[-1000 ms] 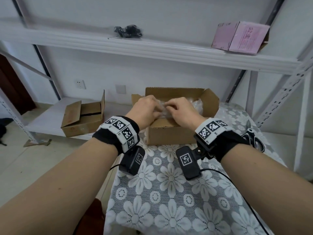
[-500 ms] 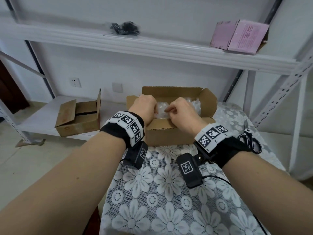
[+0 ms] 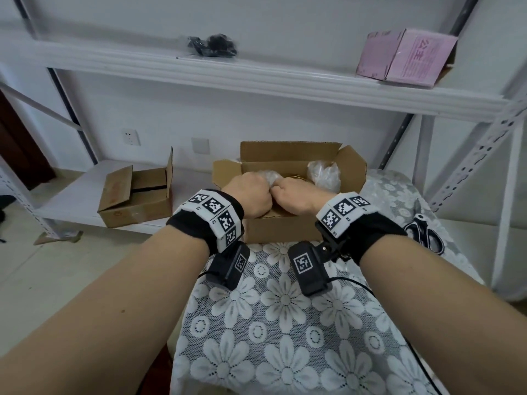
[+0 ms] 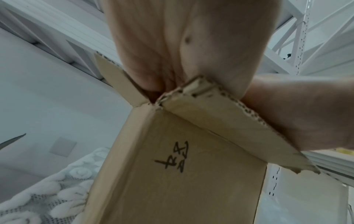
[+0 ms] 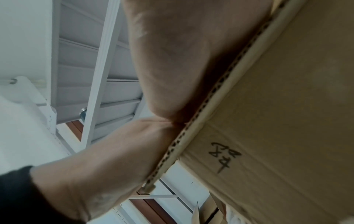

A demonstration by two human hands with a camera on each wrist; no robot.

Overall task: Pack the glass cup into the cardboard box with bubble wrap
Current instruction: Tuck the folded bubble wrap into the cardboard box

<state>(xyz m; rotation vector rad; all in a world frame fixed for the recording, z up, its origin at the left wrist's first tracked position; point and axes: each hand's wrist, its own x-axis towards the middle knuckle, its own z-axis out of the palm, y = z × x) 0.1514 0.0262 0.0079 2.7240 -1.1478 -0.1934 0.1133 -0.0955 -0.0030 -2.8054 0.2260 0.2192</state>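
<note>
Over cardboard box [image 3: 282, 228] near rim, left hand [image 3: 247, 197] and right hand [image 3: 296, 195] both grip bubble wrap [image 3: 269, 175]; free room at 2 o'clock.

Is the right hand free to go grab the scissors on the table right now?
Probably not yet: the right hand is in the cardboard box, gripping bubble wrap together with the left hand. The scissors lie unobstructed to its right.

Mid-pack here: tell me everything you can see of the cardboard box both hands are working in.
The cardboard box is plain brown corrugated board with black handwriting on its near wall. It stands upright on the flower-patterned lace cloth, top open, far and side flaps raised. Clear bubble wrap lies inside. The left hand and right hand reach in over the near edge, their wrists against it.
</note>
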